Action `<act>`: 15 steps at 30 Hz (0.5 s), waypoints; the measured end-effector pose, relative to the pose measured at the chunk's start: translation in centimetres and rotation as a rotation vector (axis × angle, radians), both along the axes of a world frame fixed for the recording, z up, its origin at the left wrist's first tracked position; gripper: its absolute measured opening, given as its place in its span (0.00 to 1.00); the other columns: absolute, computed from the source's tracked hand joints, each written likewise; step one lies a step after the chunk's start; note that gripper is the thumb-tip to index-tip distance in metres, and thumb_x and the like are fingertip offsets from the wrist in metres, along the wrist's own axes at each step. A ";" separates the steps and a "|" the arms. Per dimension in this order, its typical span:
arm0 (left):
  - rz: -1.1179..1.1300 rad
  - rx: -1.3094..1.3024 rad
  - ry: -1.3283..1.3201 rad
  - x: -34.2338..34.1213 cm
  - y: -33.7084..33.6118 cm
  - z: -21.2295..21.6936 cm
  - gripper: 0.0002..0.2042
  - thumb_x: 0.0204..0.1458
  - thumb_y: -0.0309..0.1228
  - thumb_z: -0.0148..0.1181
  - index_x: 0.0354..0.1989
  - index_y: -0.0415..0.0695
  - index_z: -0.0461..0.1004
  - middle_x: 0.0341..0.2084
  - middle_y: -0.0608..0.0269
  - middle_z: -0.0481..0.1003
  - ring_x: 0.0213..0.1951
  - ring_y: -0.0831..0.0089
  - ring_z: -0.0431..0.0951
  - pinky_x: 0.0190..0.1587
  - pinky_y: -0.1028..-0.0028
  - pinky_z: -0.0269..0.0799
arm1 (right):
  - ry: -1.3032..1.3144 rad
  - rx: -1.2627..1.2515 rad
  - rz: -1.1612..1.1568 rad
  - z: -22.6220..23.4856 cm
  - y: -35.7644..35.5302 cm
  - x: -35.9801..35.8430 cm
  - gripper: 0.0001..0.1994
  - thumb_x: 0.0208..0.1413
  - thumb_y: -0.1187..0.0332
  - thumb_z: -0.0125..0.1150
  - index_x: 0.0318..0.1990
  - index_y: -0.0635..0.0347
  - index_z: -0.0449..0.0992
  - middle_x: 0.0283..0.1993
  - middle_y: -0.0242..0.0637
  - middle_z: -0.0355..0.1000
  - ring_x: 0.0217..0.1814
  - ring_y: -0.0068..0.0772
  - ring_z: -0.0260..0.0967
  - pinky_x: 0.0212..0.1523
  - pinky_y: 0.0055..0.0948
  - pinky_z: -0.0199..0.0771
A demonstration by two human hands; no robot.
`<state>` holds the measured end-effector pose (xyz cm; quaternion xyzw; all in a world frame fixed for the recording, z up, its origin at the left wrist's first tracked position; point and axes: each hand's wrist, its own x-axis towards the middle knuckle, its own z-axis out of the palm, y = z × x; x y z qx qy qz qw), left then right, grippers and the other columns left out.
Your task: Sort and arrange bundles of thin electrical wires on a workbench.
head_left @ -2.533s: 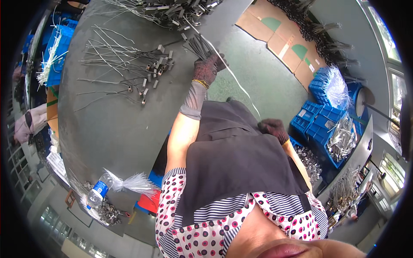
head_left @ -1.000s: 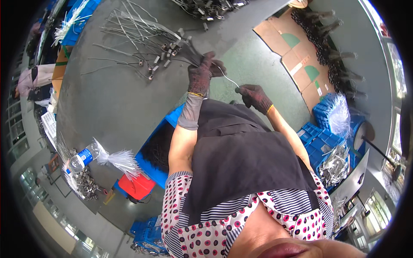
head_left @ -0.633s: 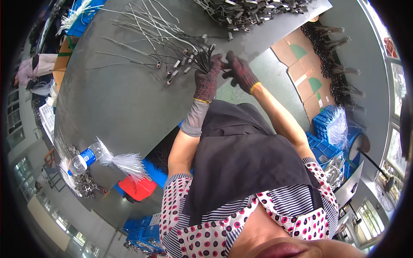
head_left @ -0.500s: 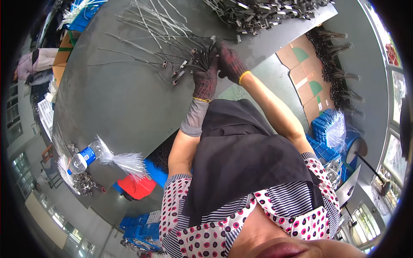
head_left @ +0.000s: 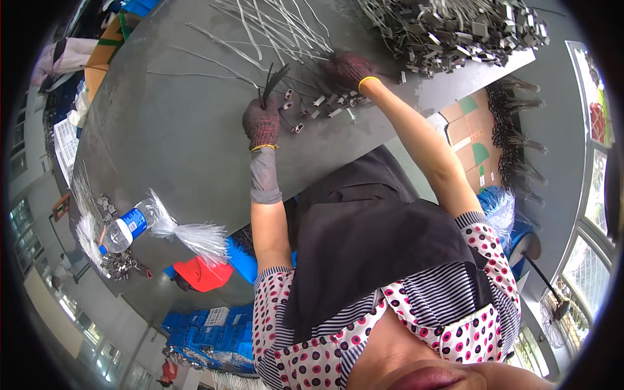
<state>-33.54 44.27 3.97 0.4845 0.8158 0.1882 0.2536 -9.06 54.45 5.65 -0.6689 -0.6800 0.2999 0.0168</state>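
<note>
My left hand, in a dark knit glove, is closed around a small bunch of black cable ties that stick up from the fist above the grey table. My right hand, also gloved, rests on the table among loose thin metal wires with small metal end pieces, fingers curled over them. What it grips is hidden by the glove. Both hands are close together at the far side of the table.
A large heap of wires with metal blocks lies at the far right of the table. A plastic water bottle and a bundle of clear ties lie at the near left edge. Blue crates and flattened cardboard are on the floor.
Both hands came up from my lap side to the table. The left hand kept its bunch of black ties; the right hand moved away from it onto the loose wires.
</note>
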 end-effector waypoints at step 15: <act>0.257 -0.197 0.238 -18.1 -12.1 0.8 0.26 0.56 0.51 0.59 0.41 0.33 0.79 0.33 0.45 0.80 0.31 0.53 0.80 0.36 0.61 0.73 | 0.290 -0.161 1.066 1.8 -7.6 -22.2 0.12 0.41 0.64 0.63 0.32 0.62 0.80 0.31 0.51 0.77 0.36 0.51 0.77 0.40 0.45 0.76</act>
